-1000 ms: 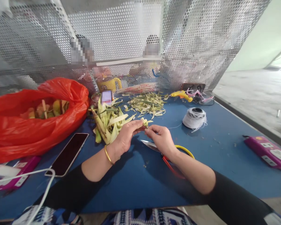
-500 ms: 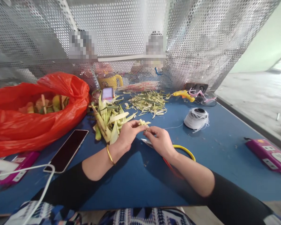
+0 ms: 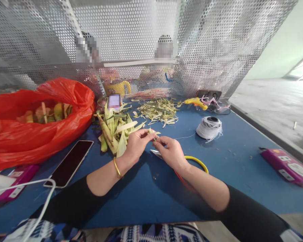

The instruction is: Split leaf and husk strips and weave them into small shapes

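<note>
My left hand [image 3: 135,146] pinches a small folded piece of pale husk [image 3: 150,131] between thumb and fingers. Close against it, my right hand [image 3: 172,151] has its thumb and fingertips closed at the lower end of the same piece. A thin white thread runs from my right hand to a cone of white thread [image 3: 208,129]. Under my right hand lies a pair of scissors [image 3: 156,153] with red and yellow handles, partly covered. Left of my hands is a heap of pale green husks [image 3: 110,132]. Behind them lies a pile of shredded husk strips [image 3: 158,110].
A red plastic bag [image 3: 83,116] of husk-like pieces stands at left, near a phone [image 3: 70,163], a purple power strip [image 3: 25,181] and a white cable. At right are a yellow glue gun [image 3: 195,102], pink glasses [image 3: 214,103] and another purple power strip [image 3: 285,164]. A perforated metal screen [image 3: 131,30] closes the back.
The whole view has shifted slightly, so things sit a little farther left. Both hands keep their grip on the husk piece, with only small finger movement.
</note>
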A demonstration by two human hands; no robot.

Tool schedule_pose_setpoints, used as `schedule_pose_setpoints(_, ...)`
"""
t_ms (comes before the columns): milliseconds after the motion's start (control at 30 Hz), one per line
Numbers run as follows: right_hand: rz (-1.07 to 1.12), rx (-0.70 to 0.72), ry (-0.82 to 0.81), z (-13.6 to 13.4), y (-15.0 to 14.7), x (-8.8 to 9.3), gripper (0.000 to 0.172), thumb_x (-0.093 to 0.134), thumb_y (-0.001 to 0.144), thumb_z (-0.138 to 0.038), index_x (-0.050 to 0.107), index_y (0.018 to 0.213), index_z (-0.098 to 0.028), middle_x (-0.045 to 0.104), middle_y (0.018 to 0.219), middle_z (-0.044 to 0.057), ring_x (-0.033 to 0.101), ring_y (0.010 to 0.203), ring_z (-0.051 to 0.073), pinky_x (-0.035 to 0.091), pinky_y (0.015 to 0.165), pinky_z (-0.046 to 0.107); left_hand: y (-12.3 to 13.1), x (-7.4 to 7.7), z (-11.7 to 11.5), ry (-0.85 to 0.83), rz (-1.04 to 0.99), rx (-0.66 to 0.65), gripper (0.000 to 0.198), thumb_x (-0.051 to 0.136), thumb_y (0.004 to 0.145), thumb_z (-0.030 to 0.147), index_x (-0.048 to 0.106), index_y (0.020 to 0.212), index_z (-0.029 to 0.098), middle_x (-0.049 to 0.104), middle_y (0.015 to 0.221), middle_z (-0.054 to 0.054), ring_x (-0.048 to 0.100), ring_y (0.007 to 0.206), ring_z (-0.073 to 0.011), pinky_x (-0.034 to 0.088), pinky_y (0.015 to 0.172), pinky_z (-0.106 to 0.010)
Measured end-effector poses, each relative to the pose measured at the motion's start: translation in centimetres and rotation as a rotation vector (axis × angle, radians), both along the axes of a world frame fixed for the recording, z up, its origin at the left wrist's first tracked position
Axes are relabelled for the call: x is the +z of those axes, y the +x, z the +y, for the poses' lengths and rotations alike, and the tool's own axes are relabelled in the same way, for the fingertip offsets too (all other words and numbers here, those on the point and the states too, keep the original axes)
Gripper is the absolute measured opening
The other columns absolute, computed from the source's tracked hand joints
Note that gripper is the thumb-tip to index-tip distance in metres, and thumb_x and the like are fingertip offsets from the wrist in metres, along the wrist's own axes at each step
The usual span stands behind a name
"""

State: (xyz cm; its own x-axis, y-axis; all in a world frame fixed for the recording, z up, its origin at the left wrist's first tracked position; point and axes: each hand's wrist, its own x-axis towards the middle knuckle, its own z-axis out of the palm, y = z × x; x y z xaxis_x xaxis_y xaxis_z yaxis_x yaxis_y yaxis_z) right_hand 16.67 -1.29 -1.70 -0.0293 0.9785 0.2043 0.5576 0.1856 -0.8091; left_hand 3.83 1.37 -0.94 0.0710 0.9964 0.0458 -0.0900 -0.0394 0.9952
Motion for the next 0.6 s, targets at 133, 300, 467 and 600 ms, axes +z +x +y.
schedule_pose_setpoints(133, -0.064, 0.057, -0.11, 0.2, 0.5, 0.6, 0.025, 0.053, 0.08, -0.028, 0.058, 0.057, -0.019, 0.053, 0.05, -0.003, 0.044, 0.05, 0.01, 0.029, 0.049, 0.022, -0.3, 0.2, 0.4, -0.097, -0.017, -0.028, 0.028, 0.076, 0.065, 0.041, 0.073, 0.081, 0.018, 0.072, 0.079, -0.004, 0.063, 0.077, -0.0188, 0.047, 0.073, -0.029)
schedule_pose_setpoints(300, 0.029, 0.512, -0.531, 0.2, 1.7, 1.6, 0.021, 0.054, 0.077, -0.023, 0.063, 0.059, -0.018, 0.055, 0.048, -0.004, 0.048, 0.044, 0.008, 0.038, 0.047, 0.02, -1.6, 0.5, 2.0, -0.156, -0.053, 0.139, 0.035, 0.07, 0.071, 0.048, 0.069, 0.088, 0.017, 0.072, 0.086, -0.006, 0.065, 0.073, -0.016, 0.044, 0.068, -0.026)
schedule_pose_setpoints(467, 0.257, 0.396, -0.416, 1.2, 2.9, 2.6, 0.02, 0.06, 0.076, -0.033, 0.068, 0.07, -0.015, 0.061, 0.057, -0.001, 0.051, 0.048, 0.008, 0.043, 0.052, 0.02, -2.3, 0.9, 2.6, -0.169, -0.129, 0.208, 0.025, 0.074, 0.068, 0.037, 0.066, 0.079, 0.016, 0.07, 0.078, -0.004, 0.062, 0.065, -0.0125, 0.043, 0.062, -0.024)
schedule_pose_setpoints(600, 0.279, 0.014, -0.136, 2.8, 4.0, 2.7, 0.03, 0.053, 0.085, -0.035, 0.067, 0.104, -0.016, 0.069, 0.099, 0.008, 0.064, 0.068, 0.012, 0.049, 0.069, 0.027, -2.1, 0.8, 2.6, -0.176, -0.113, 0.204, 0.023, 0.075, 0.064, 0.032, 0.065, 0.078, 0.016, 0.069, 0.078, -0.004, 0.062, 0.064, -0.0126, 0.042, 0.06, -0.024)
